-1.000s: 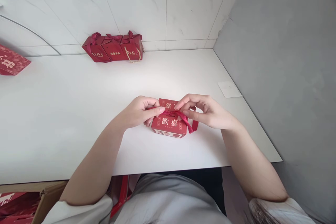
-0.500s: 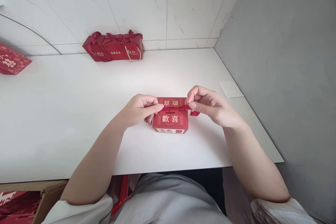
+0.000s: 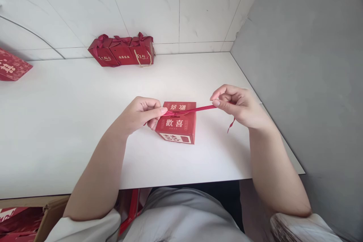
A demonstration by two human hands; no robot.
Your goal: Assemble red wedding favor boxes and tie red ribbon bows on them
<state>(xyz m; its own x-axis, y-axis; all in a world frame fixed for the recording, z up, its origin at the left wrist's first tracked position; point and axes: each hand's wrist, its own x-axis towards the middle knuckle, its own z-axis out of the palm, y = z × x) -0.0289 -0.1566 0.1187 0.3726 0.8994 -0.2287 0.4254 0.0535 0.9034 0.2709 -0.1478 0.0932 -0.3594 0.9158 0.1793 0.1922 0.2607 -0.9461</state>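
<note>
A red gift box [image 3: 178,130] with pale printed characters sits on the white table in front of me. Across its top runs a red ribbon [image 3: 202,109], passing at the slot in the lid. My left hand [image 3: 144,113] pinches the ribbon at the box's left edge, thumb on top and fingers curled beneath. Beyond the right side of the box, my right hand [image 3: 234,104] is raised and pinches the other stretch of ribbon, which is pulled straight. A loose ribbon end dangles below the right hand.
Joined red boxes with bows and a cord handle [image 3: 121,51] stand against the tiled wall. Another red box [image 3: 13,66] is at the far left. A cardboard carton [image 3: 53,210] holding red packaging is below the table's front left. A grey wall [image 3: 306,64] borders the right.
My right hand has moved right and up, drawing the ribbon out longer. My left hand has shifted slightly left and up. The box has shifted left and turned a little.
</note>
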